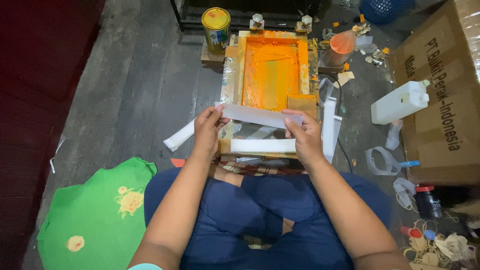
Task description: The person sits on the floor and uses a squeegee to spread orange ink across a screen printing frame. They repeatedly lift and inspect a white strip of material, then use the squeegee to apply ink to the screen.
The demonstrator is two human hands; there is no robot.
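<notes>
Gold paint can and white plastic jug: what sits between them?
In the head view, the orange-inked screen frame lies between the gold paint can and the white plastic jug, with an orange-stained bag and paper scraps right of the frame.

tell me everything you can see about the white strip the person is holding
The white strip is long, narrow and flat, probably paper or thin plastic. It is held level, slightly tilted, above the near end of the orange-inked printing screen. The left hand pinches its left end, the right hand its right end. No print shows.
</notes>
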